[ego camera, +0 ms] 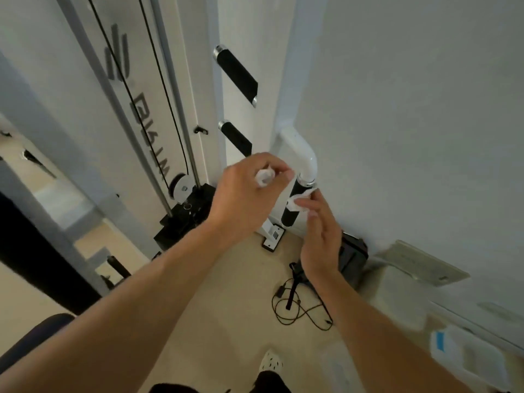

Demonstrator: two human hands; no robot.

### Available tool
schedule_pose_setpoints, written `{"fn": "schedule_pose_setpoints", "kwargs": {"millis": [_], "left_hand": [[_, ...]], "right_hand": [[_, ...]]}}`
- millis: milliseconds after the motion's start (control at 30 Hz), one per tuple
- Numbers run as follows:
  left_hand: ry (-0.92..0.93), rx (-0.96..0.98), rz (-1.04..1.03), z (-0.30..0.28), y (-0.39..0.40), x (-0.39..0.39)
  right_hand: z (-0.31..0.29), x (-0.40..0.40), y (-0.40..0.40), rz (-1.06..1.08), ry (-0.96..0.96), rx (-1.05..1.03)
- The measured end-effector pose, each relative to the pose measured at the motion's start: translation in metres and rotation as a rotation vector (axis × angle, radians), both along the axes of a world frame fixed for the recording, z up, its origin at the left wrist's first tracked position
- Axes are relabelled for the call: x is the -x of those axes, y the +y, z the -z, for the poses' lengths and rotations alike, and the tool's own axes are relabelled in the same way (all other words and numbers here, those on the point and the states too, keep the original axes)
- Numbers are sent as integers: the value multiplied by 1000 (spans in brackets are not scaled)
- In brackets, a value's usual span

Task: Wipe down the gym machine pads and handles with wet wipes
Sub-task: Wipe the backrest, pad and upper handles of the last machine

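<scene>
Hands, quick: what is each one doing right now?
Left hand: curled, gripping a bunched white wipe.
Right hand: fingers fairly straight, pressing another wipe against the black handle.

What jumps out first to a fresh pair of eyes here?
Centre frame, the two bare hands: the right hand presses a crumpled white wet wipe against the black foam grip below a white curved tube, while the left hand grips another bunched white wipe. Above them, two more black foam handles jut from the white machine frame. Below, a tangled black cable lies on the beige floor.
</scene>
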State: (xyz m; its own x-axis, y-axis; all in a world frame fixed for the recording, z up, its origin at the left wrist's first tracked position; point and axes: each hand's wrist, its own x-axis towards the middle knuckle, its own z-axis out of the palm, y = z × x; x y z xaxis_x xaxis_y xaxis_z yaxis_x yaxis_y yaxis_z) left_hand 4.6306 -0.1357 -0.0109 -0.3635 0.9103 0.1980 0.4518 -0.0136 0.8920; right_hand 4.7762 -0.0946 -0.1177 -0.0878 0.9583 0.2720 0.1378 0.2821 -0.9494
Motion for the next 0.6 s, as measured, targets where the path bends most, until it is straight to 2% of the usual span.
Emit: {"fn": "schedule_pose_setpoints", "kwargs": {"millis": [167,233,333,433,600], "left_hand": [[525,-345,181,-39,75,-19],[700,-343,250,-41,100,-20],[886,-234,324,-37,121,-17],[892,-110,348,-30,129,-14],[825,-78,295,-30,140,-13]], "right_hand": [[-12,5,23,59,244,117],[-13,6,30,16,232,147],[-8,7,37,-84,98,119],[5,11,44,-202,-43,61],[36,14,53,-230,-250,23]]}}
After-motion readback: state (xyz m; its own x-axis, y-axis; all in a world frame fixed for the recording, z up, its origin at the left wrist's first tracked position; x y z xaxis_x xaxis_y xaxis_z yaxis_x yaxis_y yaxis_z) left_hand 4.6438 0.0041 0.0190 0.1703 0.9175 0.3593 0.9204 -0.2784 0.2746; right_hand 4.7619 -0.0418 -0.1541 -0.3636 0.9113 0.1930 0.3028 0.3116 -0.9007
